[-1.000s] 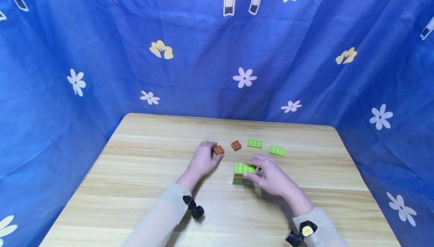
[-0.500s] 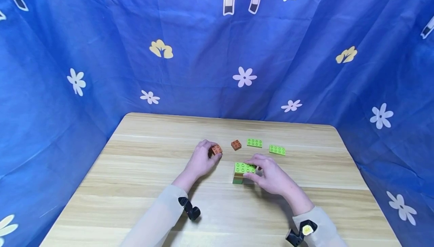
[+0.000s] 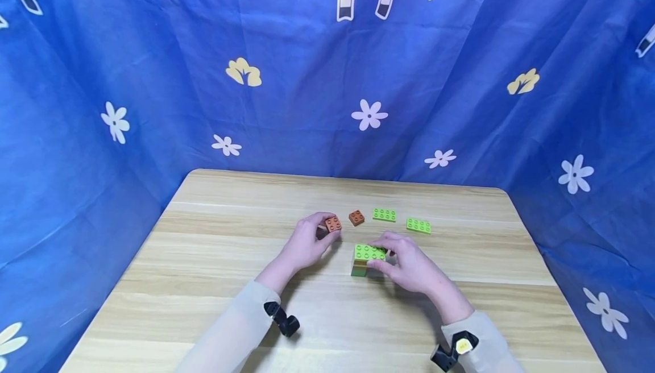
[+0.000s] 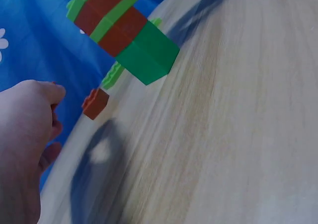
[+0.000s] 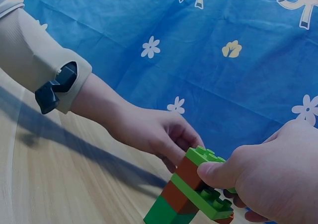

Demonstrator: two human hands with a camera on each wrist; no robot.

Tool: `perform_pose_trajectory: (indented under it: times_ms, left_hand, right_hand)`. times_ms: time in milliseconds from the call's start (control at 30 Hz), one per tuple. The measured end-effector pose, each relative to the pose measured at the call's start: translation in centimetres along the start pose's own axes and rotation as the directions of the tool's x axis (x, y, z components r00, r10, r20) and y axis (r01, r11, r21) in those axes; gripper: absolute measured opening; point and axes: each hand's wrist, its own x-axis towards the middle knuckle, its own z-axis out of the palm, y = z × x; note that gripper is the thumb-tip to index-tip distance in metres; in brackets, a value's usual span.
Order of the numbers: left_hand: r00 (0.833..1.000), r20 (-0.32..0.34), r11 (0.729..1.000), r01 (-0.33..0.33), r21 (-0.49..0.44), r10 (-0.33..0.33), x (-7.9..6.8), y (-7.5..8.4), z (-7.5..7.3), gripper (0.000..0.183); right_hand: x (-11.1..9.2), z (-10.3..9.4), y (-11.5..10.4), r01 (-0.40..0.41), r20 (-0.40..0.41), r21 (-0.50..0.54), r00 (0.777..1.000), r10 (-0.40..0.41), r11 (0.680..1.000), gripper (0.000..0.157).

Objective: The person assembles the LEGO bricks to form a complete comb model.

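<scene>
In the head view my left hand [image 3: 302, 243] pinches a reddish-brown toy building brick [image 3: 333, 224] between thumb and fingers, its studs facing up. My right hand [image 3: 408, 265] grips the right side of a brick stack [image 3: 361, 259], thumb in front and fingers behind. From the left wrist, the stack [image 4: 131, 33] shows a dark green base, then brown bricks alternating with light green plates; the held brick is hidden behind the left hand [image 4: 22, 139]. In the right wrist view the right thumb presses the upper part of the stack [image 5: 171, 204], whose middle plate juts out with bare studs.
A second brown brick [image 3: 356, 218] lies just right of the held one. Two light green plates, one [image 3: 384, 215] behind the stack and another [image 3: 418, 225] farther right, lie on the wooden table [image 3: 230, 219]. A blue patterned curtain [image 3: 307, 77] surrounds the table's back and sides.
My left hand and its brick shift slightly left, then back right toward the loose brown brick, and the brick turns a little in the fingers. The right hand and stack stay in place.
</scene>
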Motion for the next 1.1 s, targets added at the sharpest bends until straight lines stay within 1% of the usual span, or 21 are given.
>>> perform_pose_trajectory:
  times_ms: [100, 233, 433, 700, 967, 1100]
  left_hand:
    - [1.000, 0.012, 0.999, -0.021, -0.043, 0.022, -0.2, 0.7, -0.2, 0.046]
    - [0.999, 0.029, 0.998, -0.043, -0.053, 0.045, -0.6, 1.8, -0.5, 0.047]
    - [0.995, 0.062, 0.996, -0.083, -0.025, 0.085, -1.1, 3.3, -1.2, 0.046]
    - [0.986, 0.073, 0.988, -0.153, 0.014, 0.152, -1.6, 4.8, -1.7, 0.047]
    - [0.977, 0.096, 0.982, -0.191, -0.007, 0.191, -2.1, 6.4, -2.0, 0.049]
    - [0.973, 0.129, 0.982, -0.188, -0.035, 0.191, -2.1, 6.9, -1.9, 0.049]
  right_hand:
    - [0.0, -0.1, 0.0, -0.006, 0.003, -0.001, 1.000, 0.006, 1.000, 0.043]
    - [0.0, -0.2, -0.1, -0.014, 0.005, 0.001, 1.000, 0.014, 1.000, 0.044]
    - [0.1, -0.1, -0.1, 0.001, 0.005, 0.000, 1.000, -0.001, 1.000, 0.043]
    - [0.1, -0.2, -0.1, 0.004, 0.001, -0.009, 1.000, -0.004, 1.000, 0.042]
    - [0.0, -0.2, -0.2, -0.004, 0.003, -0.021, 1.000, 0.004, 1.000, 0.042]
    - [0.0, -0.3, -0.3, 0.000, 0.002, -0.021, 1.000, 0.000, 1.000, 0.043]
